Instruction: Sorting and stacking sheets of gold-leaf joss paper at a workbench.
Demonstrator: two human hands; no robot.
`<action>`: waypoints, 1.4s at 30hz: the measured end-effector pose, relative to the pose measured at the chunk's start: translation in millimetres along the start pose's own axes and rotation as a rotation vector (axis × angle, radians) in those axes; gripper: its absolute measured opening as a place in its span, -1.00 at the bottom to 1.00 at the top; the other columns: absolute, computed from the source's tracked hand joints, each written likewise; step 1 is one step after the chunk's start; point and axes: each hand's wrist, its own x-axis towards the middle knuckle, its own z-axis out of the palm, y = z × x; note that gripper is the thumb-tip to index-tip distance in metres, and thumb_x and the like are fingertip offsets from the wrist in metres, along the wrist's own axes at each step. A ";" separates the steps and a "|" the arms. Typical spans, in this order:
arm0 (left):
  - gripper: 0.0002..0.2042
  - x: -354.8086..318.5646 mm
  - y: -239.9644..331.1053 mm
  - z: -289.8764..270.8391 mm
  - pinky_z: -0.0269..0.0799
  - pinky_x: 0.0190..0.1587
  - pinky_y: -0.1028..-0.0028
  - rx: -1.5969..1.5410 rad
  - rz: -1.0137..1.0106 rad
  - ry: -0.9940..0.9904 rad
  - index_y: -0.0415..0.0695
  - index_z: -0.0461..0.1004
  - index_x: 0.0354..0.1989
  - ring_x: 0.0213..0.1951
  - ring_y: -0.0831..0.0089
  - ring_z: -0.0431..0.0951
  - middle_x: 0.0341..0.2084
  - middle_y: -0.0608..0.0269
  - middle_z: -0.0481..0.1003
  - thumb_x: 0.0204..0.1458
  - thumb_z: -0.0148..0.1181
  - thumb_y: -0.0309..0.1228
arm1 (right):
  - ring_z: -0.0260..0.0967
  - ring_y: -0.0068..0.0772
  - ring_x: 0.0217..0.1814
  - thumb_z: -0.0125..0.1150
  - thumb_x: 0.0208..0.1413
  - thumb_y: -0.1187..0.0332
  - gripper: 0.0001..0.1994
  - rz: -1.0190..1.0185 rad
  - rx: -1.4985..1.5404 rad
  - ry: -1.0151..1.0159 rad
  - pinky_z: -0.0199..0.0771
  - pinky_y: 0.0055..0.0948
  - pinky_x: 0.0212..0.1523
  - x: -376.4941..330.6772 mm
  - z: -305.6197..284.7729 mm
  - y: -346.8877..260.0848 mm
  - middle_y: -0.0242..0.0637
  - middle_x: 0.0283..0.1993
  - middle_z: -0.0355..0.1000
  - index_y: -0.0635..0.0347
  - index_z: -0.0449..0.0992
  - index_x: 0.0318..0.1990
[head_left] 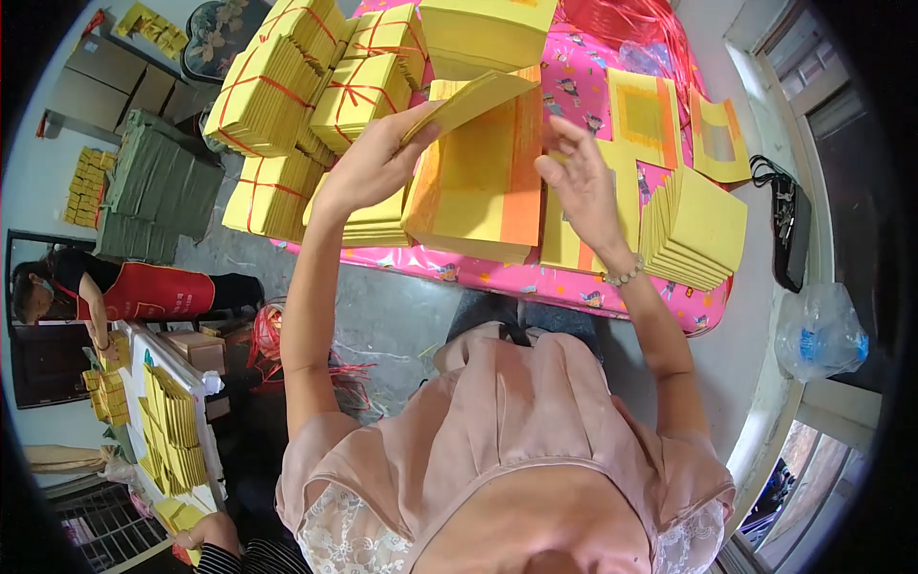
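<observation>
My left hand [375,165] is closed on the near-left edge of some folded yellow paper [478,99], lifted and tilted above a stack. How many sheets it holds, I cannot tell. Below lies the stack of yellow paper [469,206], with a darker square in the middle and an orange band along its right side. To the right of that stack my right hand [585,191] hovers, fingers apart and holding nothing, a beaded bracelet on its wrist. Under it is another yellow sheet [622,182] with an orange strip.
Yellow bundles tied with red string [273,91] are piled at the left of the pink patterned table cover [574,297]. A fanned yellow stack [696,230] lies right. Red plastic [631,29] sits at the back. A co-worker in a red apron [163,290] stands by another table.
</observation>
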 end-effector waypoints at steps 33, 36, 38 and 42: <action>-0.14 -39.5 37.4 95.5 0.33 0.07 0.30 -0.305 0.113 0.586 -0.27 0.00 0.27 0.11 0.22 0.32 0.08 -0.03 0.26 -0.18 0.43 -0.40 | 0.35 -0.48 0.03 0.35 0.00 0.22 -0.45 0.181 0.240 -0.167 0.37 -0.47 0.02 -27.8 6.9 -45.3 -0.22 0.01 0.42 0.34 0.33 0.09; -0.18 -38.9 41.1 97.2 0.25 0.14 0.38 -0.592 0.028 0.422 -0.28 -0.11 0.32 0.14 0.32 0.29 0.10 0.00 0.25 -0.04 0.32 -0.44 | 0.36 -0.47 0.02 0.32 0.03 0.25 -0.47 0.147 0.184 -0.109 0.37 -0.47 0.02 -27.7 10.5 -43.7 -0.22 0.01 0.41 0.34 0.31 0.09; -0.39 -39.2 41.5 105.0 0.20 0.15 0.47 -0.701 -0.008 0.404 -0.28 -0.07 0.30 0.13 0.45 0.26 0.10 0.07 0.26 0.14 0.10 -0.48 | 0.36 -0.47 0.03 0.30 0.05 0.27 -0.49 0.150 0.195 -0.106 0.36 -0.47 0.03 -26.2 10.2 -42.2 -0.21 0.02 0.41 0.33 0.30 0.10; -0.50 -33.1 40.2 102.2 0.19 0.14 0.49 -0.810 0.011 0.369 -0.29 0.01 0.26 0.10 0.48 0.27 0.05 0.12 0.30 0.20 0.02 -0.46 | 0.36 -0.49 0.03 0.23 0.11 0.34 -0.55 0.162 0.206 -0.071 0.36 -0.47 0.04 -27.2 7.5 -36.4 -0.21 0.03 0.40 0.33 0.28 0.11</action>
